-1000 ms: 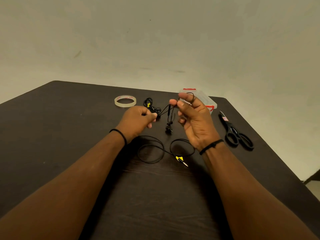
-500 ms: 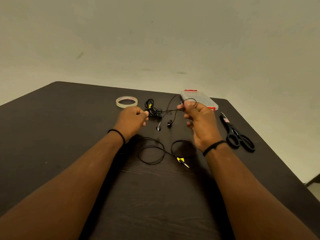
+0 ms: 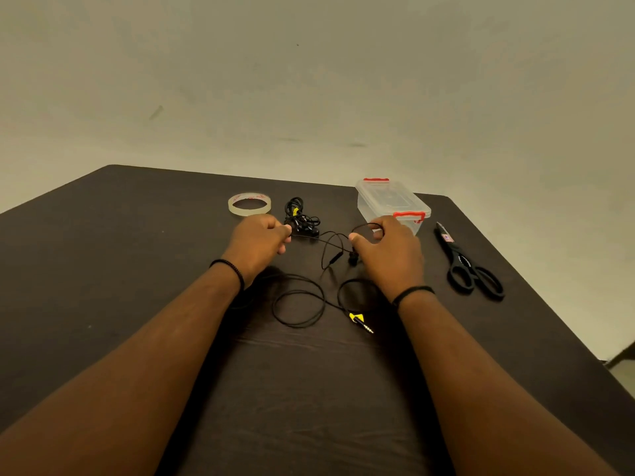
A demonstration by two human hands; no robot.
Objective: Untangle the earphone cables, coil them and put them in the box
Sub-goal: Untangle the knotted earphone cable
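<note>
A dark table point(image 3: 137, 269) fronts a plain wall. At mid-frame, the left hand point(image 3: 256, 243) and right hand point(image 3: 388, 252) each pinch the cable point(image 3: 330, 242). The box point(image 3: 391, 204) sits closed at upper right. The tape's point(image 3: 249, 203) red print is unreadable.

Clear plastic box point(image 3: 385, 201); matt dark wood-grain table point(image 3: 137, 269).

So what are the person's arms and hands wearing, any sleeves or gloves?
No sleeves or gloves: both forearms are bare. The left hand and right hand are bare too. Each wrist carries a thin black band, the left one looking beaded.
</note>
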